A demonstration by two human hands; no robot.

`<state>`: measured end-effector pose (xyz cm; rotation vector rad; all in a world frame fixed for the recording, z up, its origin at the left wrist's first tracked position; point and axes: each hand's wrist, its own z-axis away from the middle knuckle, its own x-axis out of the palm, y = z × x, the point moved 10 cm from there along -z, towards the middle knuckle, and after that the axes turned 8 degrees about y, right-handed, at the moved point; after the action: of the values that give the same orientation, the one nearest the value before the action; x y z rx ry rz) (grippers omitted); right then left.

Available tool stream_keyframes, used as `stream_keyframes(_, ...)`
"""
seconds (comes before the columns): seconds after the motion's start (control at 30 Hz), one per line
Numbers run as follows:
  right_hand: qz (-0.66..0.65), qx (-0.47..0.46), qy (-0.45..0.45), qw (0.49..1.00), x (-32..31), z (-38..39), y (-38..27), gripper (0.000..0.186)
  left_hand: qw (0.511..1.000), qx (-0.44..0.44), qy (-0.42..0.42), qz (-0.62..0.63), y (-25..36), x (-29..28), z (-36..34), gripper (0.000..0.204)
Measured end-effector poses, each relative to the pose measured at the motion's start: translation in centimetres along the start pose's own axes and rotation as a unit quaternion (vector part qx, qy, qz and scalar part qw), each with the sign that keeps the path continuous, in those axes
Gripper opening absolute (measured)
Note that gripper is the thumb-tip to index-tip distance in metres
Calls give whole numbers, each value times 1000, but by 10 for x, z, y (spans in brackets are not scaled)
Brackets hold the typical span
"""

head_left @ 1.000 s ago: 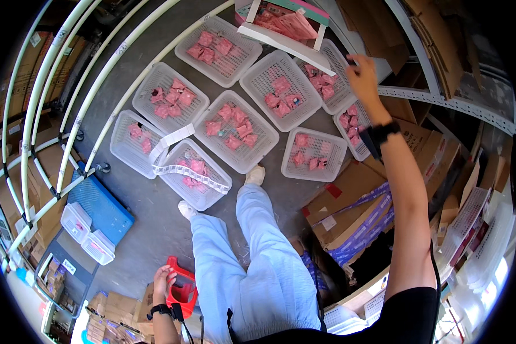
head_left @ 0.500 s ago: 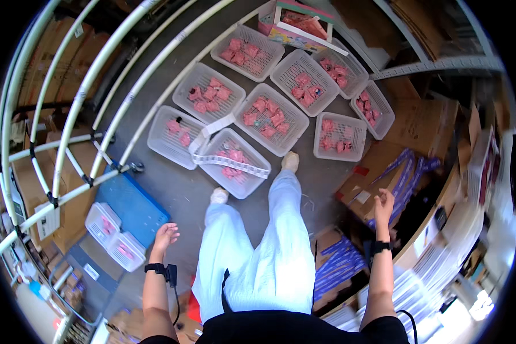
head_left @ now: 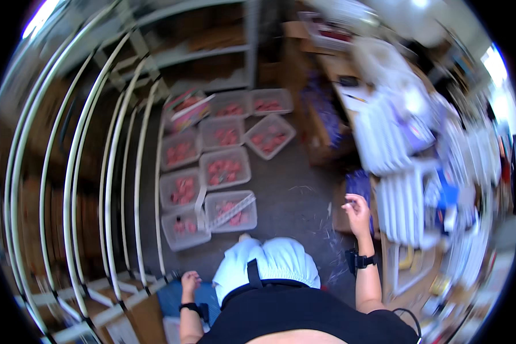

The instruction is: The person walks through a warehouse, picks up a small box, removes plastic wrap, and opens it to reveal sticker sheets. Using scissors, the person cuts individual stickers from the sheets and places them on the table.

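My right hand (head_left: 356,213) hangs beside stacked white plastic baskets (head_left: 401,209), fingers loosely bent and apart, with nothing visible in it. My left hand (head_left: 190,280) is low by the pipe rack (head_left: 140,223), above a blue board (head_left: 175,298), fingers slightly curled and apparently empty. In front of me on the floor, several translucent baskets (head_left: 228,150) hold small pink bags (head_left: 222,171). A white label strip (head_left: 232,209) lies across the nearest baskets, and a colourful open box (head_left: 183,114) sits at the far left of the group. The picture is blurred.
Metal shelving (head_left: 250,51) stands at the back. Cardboard boxes (head_left: 307,132) and a cluttered table (head_left: 350,80) with plastic-wrapped items line the right. Pipes run along the left, with cartons (head_left: 137,321) low behind them. Grey floor (head_left: 292,206) shows between the baskets and the right side.
My right hand has dropped from the colourful box to beside the stacked baskets. My left hand has left the red object it was at. My view has swung up and turned rightward.
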<state>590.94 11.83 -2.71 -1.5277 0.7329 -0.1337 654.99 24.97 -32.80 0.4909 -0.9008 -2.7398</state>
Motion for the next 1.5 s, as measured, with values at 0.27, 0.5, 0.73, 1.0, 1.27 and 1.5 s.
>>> stream_keyframes(0.27,65,51,140,987,-168,183,-11,14,948,174,-227,-143,112,215,-22,3)
stream_keyframes(0.5,105,151,504,844,-344,443,-1,12,812,325,-385,-294,145,424,117,10)
stream_keyframes(0.73,108,203,692,684,-344,602,-34,13,664,373,-551,-341,108,547,262,15)
stream_keyframes(1.0,-77,18,767,637,-349,638,-93,14,512,466,-627,-357,60,590,388,19)
stream_keyframes(1.27,-114,46,761,637,-368,620,-54,15,388,475,-652,-447,20,567,426,20)
stream_keyframes(1.5,-85,85,810,573,-393,699,-55,15,379,497,-639,-448,-14,585,455,23)
